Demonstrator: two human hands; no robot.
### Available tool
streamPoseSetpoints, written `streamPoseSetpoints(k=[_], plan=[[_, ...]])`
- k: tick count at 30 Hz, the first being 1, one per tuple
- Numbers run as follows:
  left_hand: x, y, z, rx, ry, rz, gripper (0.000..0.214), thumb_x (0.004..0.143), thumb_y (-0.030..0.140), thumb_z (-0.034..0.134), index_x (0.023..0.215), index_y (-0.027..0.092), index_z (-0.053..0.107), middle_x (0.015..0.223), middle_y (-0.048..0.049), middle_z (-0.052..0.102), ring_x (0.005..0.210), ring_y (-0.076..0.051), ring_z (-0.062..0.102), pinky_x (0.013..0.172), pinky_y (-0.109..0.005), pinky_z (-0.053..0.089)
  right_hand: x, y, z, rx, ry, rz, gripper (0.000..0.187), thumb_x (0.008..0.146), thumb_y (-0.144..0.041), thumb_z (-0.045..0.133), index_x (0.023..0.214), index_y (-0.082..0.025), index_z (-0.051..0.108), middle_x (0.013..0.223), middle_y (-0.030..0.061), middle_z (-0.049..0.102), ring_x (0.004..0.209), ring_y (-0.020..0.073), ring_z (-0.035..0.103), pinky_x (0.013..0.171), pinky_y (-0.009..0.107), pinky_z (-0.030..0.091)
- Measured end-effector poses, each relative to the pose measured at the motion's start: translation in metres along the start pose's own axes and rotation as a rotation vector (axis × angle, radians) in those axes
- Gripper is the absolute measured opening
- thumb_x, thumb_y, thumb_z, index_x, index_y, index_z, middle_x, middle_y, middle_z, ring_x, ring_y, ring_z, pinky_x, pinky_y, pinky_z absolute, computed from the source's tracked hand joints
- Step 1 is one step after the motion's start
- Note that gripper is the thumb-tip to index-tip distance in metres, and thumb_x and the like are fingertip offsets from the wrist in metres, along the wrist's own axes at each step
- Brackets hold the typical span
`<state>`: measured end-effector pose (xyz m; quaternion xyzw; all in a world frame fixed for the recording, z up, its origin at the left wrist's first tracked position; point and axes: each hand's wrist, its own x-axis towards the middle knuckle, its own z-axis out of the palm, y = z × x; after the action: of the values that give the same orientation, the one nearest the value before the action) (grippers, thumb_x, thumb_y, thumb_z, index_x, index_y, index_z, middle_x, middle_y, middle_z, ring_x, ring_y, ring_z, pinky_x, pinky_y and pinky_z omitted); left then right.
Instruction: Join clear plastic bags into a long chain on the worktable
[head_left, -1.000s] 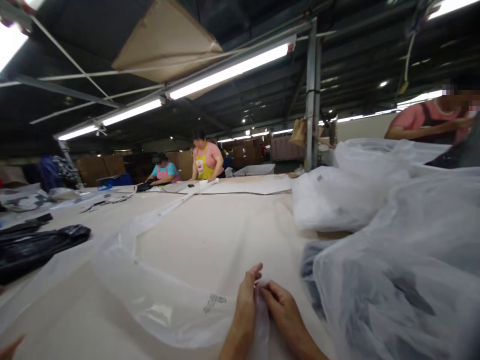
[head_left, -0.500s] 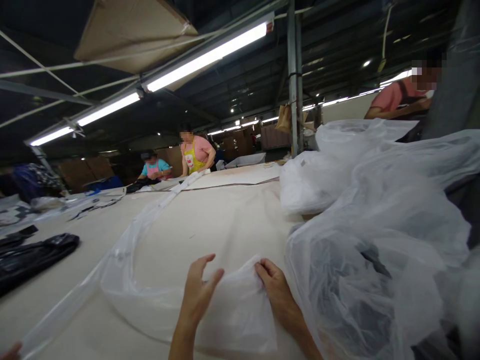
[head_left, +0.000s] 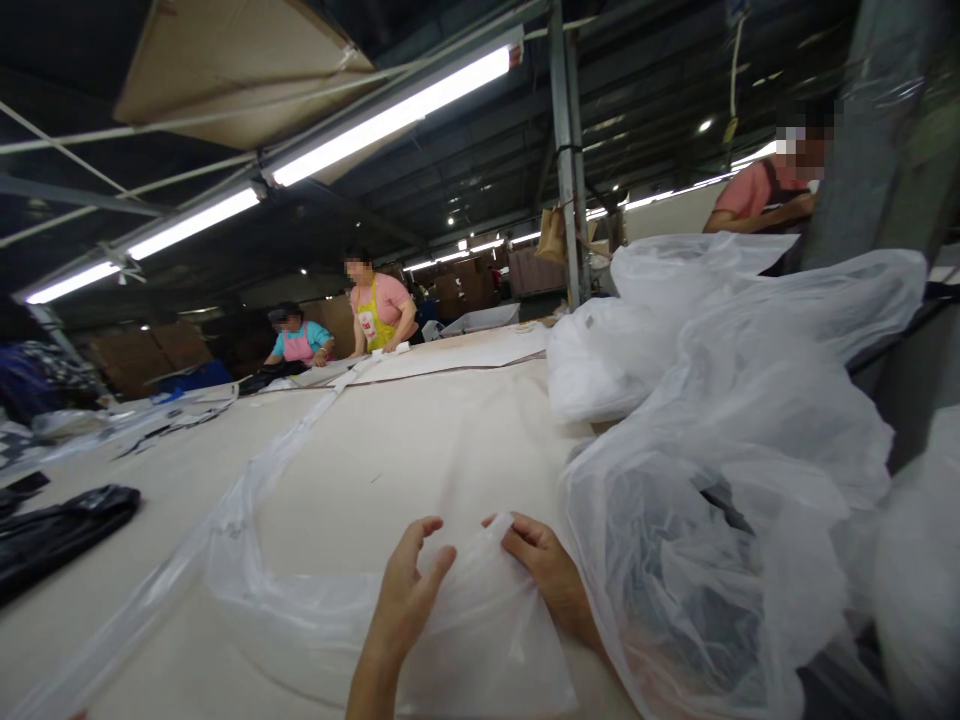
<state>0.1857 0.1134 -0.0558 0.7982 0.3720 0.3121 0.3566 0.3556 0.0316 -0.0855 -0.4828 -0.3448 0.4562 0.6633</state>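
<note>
My right hand (head_left: 546,572) pinches the upper edge of a clear plastic bag (head_left: 487,650), thumb against fingers, and a small tip of film sticks up above them. Beside it my left hand (head_left: 409,590) is open, with thumb and fingers apart in a curve. It is at the bag's left side; whether it touches the film I cannot tell. The bag's lower part lies on the pale tabletop (head_left: 420,450). From its left side a long band of clear film (head_left: 247,500) stretches over the table.
A big heap of clear plastic bags (head_left: 720,450) rises at the right. A black plastic-like item (head_left: 67,530) lies on the left. Across the table are a person in a yellow apron (head_left: 379,310) and a person in a pink apron (head_left: 300,340); another person (head_left: 757,195) is behind the heap.
My right hand has come slightly left, toward my left hand, drawing the bag's edge along and creasing it. A hand at the lower left edge has almost left view. The camera has shifted slightly.
</note>
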Motion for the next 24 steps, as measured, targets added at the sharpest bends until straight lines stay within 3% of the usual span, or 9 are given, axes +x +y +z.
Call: streamPoseSetpoints(k=[1, 3, 5, 6, 10, 14, 17, 21, 24], plan=[[-0.002, 0.004, 0.004, -0.030, -0.076, -0.003, 0.044, 0.076, 0.043, 0.054, 0.113, 0.019, 0.053, 0.109, -0.0064, 0.058, 0.104, -0.020, 0.050, 0.091, -0.029, 0.037, -0.003, -0.003, 0.003, 0.018, -0.060, 0.030, 0.047, 0.063, -0.047, 0.062, 0.096, -0.012, 0.061, 0.073, 0.0015, 0.055, 0.060, 0.0084, 0.043, 0.057, 0.021, 0.032], [-0.005, 0.009, 0.010, -0.099, -0.278, -0.051, 0.042, 0.075, 0.039, 0.057, 0.109, 0.016, 0.056, 0.087, -0.0028, 0.059, 0.082, -0.017, 0.053, 0.073, -0.025, 0.039, -0.007, -0.006, 0.006, 0.016, -0.117, 0.054, 0.048, 0.062, -0.044, 0.061, 0.097, -0.012, 0.063, 0.068, 0.0001, 0.053, 0.055, 0.0066, 0.038, 0.053, 0.020, 0.028], [-0.006, 0.011, 0.012, -0.166, -0.420, -0.104, 0.030, 0.073, 0.038, 0.058, 0.088, 0.012, 0.060, 0.066, 0.0015, 0.049, 0.064, -0.012, 0.045, 0.059, -0.022, 0.033, -0.005, -0.005, 0.004, -0.009, -0.082, 0.031, 0.051, 0.063, -0.044, 0.058, 0.102, -0.011, 0.062, 0.061, -0.0021, 0.048, 0.052, 0.0062, 0.035, 0.050, 0.020, 0.025], [-0.005, 0.010, 0.012, -0.196, -0.428, -0.120, 0.028, 0.072, 0.039, 0.058, 0.078, 0.012, 0.058, 0.062, 0.0023, 0.045, 0.061, -0.011, 0.042, 0.057, -0.021, 0.031, -0.003, -0.003, 0.002, -0.012, -0.057, 0.021, 0.051, 0.064, -0.045, 0.058, 0.102, -0.011, 0.061, 0.060, -0.0025, 0.047, 0.052, 0.0066, 0.035, 0.050, 0.020, 0.025], [0.002, -0.001, 0.004, -0.303, -0.174, -0.123, 0.036, 0.076, 0.049, 0.053, 0.069, 0.015, 0.047, 0.064, 0.0030, 0.039, 0.060, -0.009, 0.036, 0.053, -0.019, 0.028, 0.004, 0.002, -0.008, -0.031, -0.006, -0.044, 0.046, 0.067, -0.050, 0.059, 0.093, -0.012, 0.061, 0.074, 0.0017, 0.055, 0.065, 0.0098, 0.045, 0.058, 0.022, 0.032], [0.006, -0.008, 0.002, -0.301, 0.081, -0.143, 0.035, 0.078, 0.051, 0.048, 0.069, 0.017, 0.041, 0.062, 0.0045, 0.033, 0.057, -0.009, 0.031, 0.050, -0.019, 0.026, 0.000, -0.003, -0.006, -0.146, -0.035, -0.014, 0.038, 0.068, -0.049, 0.059, 0.077, -0.012, 0.057, 0.066, -0.0009, 0.047, 0.063, 0.0085, 0.040, 0.058, 0.022, 0.029], [0.005, -0.006, 0.008, -0.157, 0.099, -0.047, 0.033, 0.082, 0.047, 0.045, 0.068, 0.017, 0.041, 0.061, 0.0042, 0.032, 0.059, -0.010, 0.032, 0.053, -0.019, 0.027, -0.003, -0.009, -0.003, -0.169, -0.082, 0.008, 0.044, 0.070, -0.054, 0.055, 0.087, -0.014, 0.056, 0.070, -0.0003, 0.048, 0.062, 0.0087, 0.040, 0.059, 0.023, 0.031], [0.002, 0.000, 0.024, 0.026, 0.022, 0.069, 0.031, 0.084, 0.041, 0.043, 0.065, 0.017, 0.041, 0.059, 0.0041, 0.035, 0.058, -0.010, 0.034, 0.055, -0.021, 0.027, -0.001, -0.008, -0.003, -0.100, -0.195, 0.009, 0.087, 0.060, -0.066, 0.062, 0.127, -0.016, 0.039, 0.107, 0.0097, 0.054, 0.090, 0.0162, 0.052, 0.078, 0.029, 0.041], [0.001, -0.001, 0.036, 0.103, -0.017, 0.113, 0.027, 0.084, 0.035, 0.041, 0.064, 0.017, 0.042, 0.058, 0.0037, 0.040, 0.058, -0.010, 0.037, 0.056, -0.021, 0.026, 0.000, -0.003, -0.002, -0.196, -0.278, -0.026, 0.091, 0.052, -0.051, 0.075, 0.128, -0.011, 0.043, 0.095, 0.0078, 0.055, 0.087, 0.0172, 0.053, 0.080, 0.031, 0.042]])
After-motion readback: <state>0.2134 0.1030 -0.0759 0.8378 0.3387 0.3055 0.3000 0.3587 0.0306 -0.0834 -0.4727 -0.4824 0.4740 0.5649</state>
